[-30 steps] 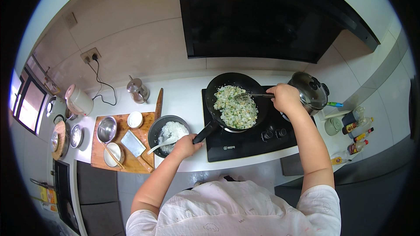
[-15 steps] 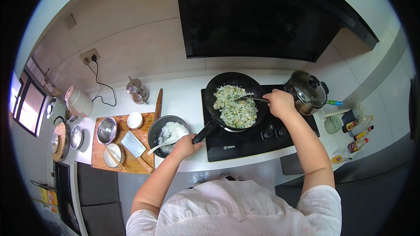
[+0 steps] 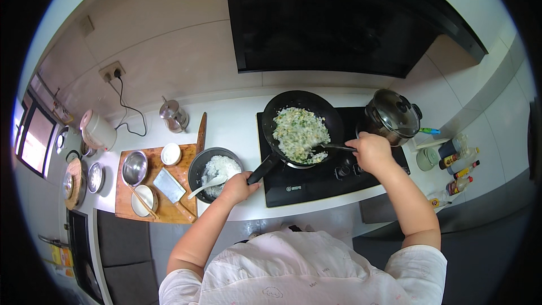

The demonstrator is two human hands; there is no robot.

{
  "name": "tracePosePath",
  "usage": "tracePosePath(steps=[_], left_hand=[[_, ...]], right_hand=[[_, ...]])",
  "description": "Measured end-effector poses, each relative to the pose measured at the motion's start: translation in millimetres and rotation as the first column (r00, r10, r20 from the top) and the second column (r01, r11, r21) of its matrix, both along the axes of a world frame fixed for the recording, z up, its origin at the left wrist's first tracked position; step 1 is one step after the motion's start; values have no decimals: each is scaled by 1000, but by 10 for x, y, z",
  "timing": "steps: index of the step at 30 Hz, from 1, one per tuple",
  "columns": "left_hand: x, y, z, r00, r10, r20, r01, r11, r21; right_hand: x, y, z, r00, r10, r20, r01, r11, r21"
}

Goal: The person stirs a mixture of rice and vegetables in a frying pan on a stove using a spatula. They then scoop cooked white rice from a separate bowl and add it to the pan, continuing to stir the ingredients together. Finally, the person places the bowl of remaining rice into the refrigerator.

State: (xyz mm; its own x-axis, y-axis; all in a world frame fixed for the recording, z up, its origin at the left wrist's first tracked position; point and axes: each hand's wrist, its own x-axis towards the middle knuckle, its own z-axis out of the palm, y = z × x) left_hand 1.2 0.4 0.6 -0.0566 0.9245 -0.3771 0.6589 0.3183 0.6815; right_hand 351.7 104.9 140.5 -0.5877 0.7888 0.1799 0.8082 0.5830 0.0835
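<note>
A black frying pan (image 3: pixel 336 130) sits on the dark hob (image 3: pixel 339 189), holding fried rice (image 3: pixel 299 133) flecked with green and yellow. My left hand (image 3: pixel 238 188) is closed round the pan's handle. In my right hand (image 3: pixel 372 152) is a spatula (image 3: pixel 337 147); its blade lies in the rice near the pan's right side and is partly buried and blurred. Just left of my left hand stands a dark pot (image 3: pixel 195 169) of white rice (image 3: pixel 221 166), with a white spoon (image 3: pixel 209 185) resting in it.
A lidded pot (image 3: pixel 392 116) stands right of the pan, with several bottles (image 3: pixel 460 185) beyond. On the left, a cutting board (image 3: pixel 127 206) bears a cleaver (image 3: pixel 169 185), a steel bowl (image 3: pixel 135 168), a white bowl and chopsticks. A metal pitcher (image 3: pixel 174 116) stands behind. The range hood (image 3: pixel 327 28) hangs above.
My right hand has moved nearer to me and slightly right, drawing the spatula toward the pan's near right side. The rice has shifted a little. My left hand keeps its hold.
</note>
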Motion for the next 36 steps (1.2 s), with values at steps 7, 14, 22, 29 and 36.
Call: tracePosePath(steps=[7,14,22,29,36], left_hand=[[-5,-17,64,998,-15,-58,16,1000,25],[-6,-34,66,999,-1,-51,3,999,39],[5,-32,56,1000,22,-3,-22,999,26],[-36,-22,-55,997,-13,-71,19,997,75],[-15,-16,-1,999,-15,-33,17,997,74]], right_hand=[[-176,165,-159,983,-93,-158,105,992,71],[-449,426,-153,976,-72,-206,102,985,139],[-390,385,-320,997,66,-50,-66,998,-6],[-33,164,272,993,-109,-43,111,993,47],[60,327,-25,993,-114,-27,115,993,34]])
